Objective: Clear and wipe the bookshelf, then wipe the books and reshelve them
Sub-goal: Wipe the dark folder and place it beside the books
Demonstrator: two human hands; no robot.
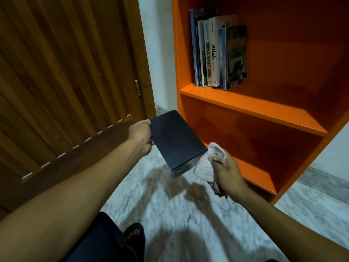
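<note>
A soft pink cloth [208, 164] is bunched in the curled right hand [227, 175], touching a stiff dark hardcover book [176, 140], pinched at its edge by the left hand [140, 135]; seemingly weighty, it is best gripped there. Beyond, wiped books [217, 52] are stood on the orange bookshelf [251, 110].

left hand [140, 136] grips dark book [175, 140] | right hand [229, 174] holds cloth [208, 163] against it

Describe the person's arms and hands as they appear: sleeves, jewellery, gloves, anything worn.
Both forearms are bare up to the frame edge, with no sleeve showing. The left hand and right hand wear no gloves; no ring, watch or bracelet is visible.
</note>
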